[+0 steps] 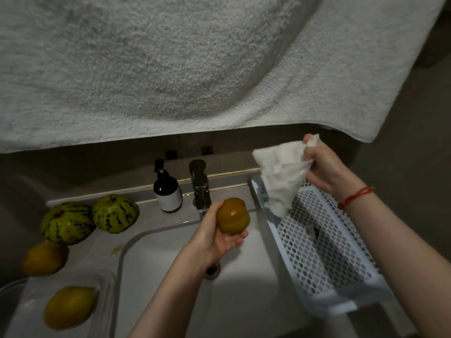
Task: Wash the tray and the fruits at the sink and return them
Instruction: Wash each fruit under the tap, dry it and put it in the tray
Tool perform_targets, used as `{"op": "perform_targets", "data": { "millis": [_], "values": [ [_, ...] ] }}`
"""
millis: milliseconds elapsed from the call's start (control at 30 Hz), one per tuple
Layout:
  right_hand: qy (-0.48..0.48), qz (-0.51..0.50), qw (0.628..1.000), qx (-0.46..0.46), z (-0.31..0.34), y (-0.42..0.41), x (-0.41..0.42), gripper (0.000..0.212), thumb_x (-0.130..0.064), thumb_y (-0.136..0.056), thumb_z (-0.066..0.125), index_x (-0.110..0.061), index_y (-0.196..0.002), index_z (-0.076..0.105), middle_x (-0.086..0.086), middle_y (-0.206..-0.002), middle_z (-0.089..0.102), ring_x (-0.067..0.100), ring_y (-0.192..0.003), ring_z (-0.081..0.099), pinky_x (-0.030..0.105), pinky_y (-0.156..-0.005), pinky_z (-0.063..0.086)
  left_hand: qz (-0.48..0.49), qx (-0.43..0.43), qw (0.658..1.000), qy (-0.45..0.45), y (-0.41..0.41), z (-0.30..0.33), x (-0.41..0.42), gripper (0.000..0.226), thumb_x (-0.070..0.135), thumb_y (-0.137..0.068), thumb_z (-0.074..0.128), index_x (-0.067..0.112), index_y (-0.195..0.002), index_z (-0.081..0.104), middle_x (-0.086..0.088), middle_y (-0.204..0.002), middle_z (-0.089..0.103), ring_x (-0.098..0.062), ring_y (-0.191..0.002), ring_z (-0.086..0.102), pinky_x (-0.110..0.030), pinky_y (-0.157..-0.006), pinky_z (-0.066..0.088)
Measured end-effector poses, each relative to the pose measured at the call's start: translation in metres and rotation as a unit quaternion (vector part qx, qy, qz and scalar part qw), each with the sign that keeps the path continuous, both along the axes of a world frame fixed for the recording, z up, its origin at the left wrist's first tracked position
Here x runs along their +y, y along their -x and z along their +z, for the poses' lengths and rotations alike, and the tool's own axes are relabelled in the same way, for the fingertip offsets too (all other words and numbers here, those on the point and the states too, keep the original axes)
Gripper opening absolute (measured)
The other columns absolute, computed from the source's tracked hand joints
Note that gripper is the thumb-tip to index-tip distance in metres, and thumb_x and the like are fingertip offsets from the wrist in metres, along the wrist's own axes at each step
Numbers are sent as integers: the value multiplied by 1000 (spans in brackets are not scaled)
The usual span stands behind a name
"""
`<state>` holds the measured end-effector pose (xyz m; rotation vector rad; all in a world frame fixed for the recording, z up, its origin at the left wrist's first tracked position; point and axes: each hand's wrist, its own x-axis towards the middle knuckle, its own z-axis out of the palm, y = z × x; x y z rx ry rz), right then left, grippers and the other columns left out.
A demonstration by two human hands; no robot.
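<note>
Over the white sink [244, 301], the left hand [219, 240] grasps a brownish-orange fruit [233, 215], fingers curled under it, just near of the chrome faucet [200, 185]. The right hand [324, 167] is raised to the far right and pinches a crumpled white paper towel [280, 179], which hangs down over the far end of a white perforated basket [324, 259]. The basket rests tilted along the right edge of the sink. A red string circles the right wrist.

On the tabletop [151, 215] left of the sink lie 2 green striped melons [90, 219] side by side at the far side. Nearer is 1 orange fruit [44, 258], and nearest of all a yellowish fruit [69, 307] lies in a clear tray [107, 301] at the near left. A dark pump bottle [167, 191] with a white label stands just left of the faucet. A large white towel [195, 69] hangs across the top of the view.
</note>
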<state>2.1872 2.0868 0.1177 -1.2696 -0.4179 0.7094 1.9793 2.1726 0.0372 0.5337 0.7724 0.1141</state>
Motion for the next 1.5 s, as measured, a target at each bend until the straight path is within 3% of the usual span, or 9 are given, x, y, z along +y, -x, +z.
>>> {"op": "perform_targets", "data": {
  "millis": [300,633,767,900,1100,1200,1267,1367,1500],
  "values": [
    [-143,109,977,116,21,51,-10,42,4,-50,26,-21,-83,31,20,-115,63,39,-100,61,47,-88,48,35,-113,990,-82,15,43,1,51,48,-83,49,14,-121,54,-20,-109,61,-25,-73,58,-27,-59,42],
    [-192,179,935,239,-19,109,-8,48,-29,-86,45,-9,-129,45,25,-134,50,36,-122,50,47,-107,36,43,-93,994,-31,20,43,-10,41,37,-92,52,4,-114,61,-21,-115,65,-33,-101,63,-45,-87,50],
    [-97,49,994,-14,-50,123,-4,37,5,-90,44,-9,-123,50,12,-126,56,22,-110,59,32,-92,51,17,-69,989,-132,22,37,-8,31,32,-88,57,6,-105,61,-13,-92,72,-25,-80,71,-38,-67,57],
    [-32,74,991,-109,-65,133,-1,40,-36,-86,52,-25,-124,53,1,-127,57,16,-115,58,31,-94,51,17,-57,978,-199,22,36,-14,28,32,-91,54,9,-103,66,-10,-90,74,-22,-81,72,-33,-60,58],
    [-33,-18,983,180,-68,147,9,50,-35,-82,64,-1,-118,61,23,-109,67,35,-100,65,45,-89,53,-18,144,754,-641,22,37,-15,37,49,-92,46,17,-95,65,-2,-85,65,-20,-89,57,-30,-77,47],
    [-52,-35,958,281,-65,147,8,39,-35,-90,48,-2,-94,69,18,-83,70,31,-76,69,39,-71,56,-60,202,661,-720,28,36,-5,42,53,-93,37,27,-110,67,-1,-105,53,-20,-106,39,-29,-91,31],
    [-77,-75,942,318,-65,141,4,43,-36,-94,41,-14,-67,65,7,-49,62,18,-47,64,25,-51,52,1,204,701,-683,37,31,0,37,43,-98,36,25,-119,61,-1,-115,46,-17,-109,37,-27,-89,27],
    [-93,-117,945,292,-63,140,-1,43,-34,-100,35,-19,-63,52,-3,-28,45,6,-23,46,11,-29,35,50,107,908,-401,44,31,-12,39,44,-100,30,22,-118,56,-6,-118,62,-17,-98,59,-31,-80,46],
    [-79,-42,984,152,-79,163,6,41,-37,-94,43,-20,-75,75,7,-72,72,20,-68,71,30,-59,56,65,-75,992,-76,32,34,-41,56,61,-85,45,16,-109,70,-16,-108,70,-31,-98,68,-42,-82,56]
  ]
}}
